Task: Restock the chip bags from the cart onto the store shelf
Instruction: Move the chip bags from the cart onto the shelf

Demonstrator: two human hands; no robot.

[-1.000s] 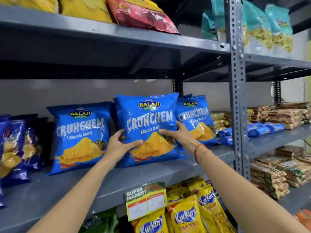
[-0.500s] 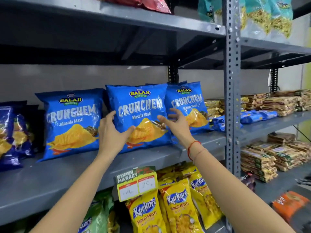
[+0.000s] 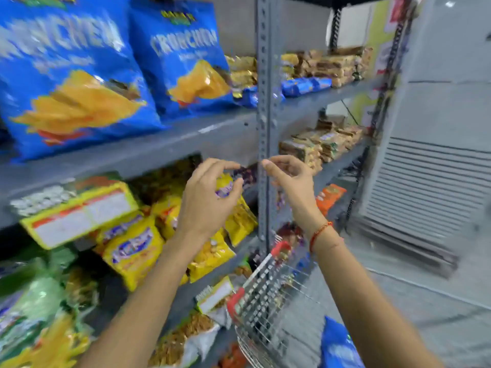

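Both hands are empty, fingers loosely curled and open: the left hand [image 3: 210, 197] and the right hand [image 3: 291, 181] hang in the air in front of the shelf [image 3: 186, 139], touching nothing. Two blue bags [image 3: 77, 83] stand upright on that shelf, side by side and leaning back. Another blue bag [image 3: 338, 343] lies low at the near right, beside or in the wire cart [image 3: 268, 296] (the blur makes it hard to say which).

The step in hand looks like the reach down for the next bag. To do it well, take that bag by both side edges, not by its puffed middle, so the chips are not crushed. Lift it clear of the cart's wire rim before swinging left past the upright post [image 3: 265, 107]. Set it upright with the front facing out, in line with the two already standing.
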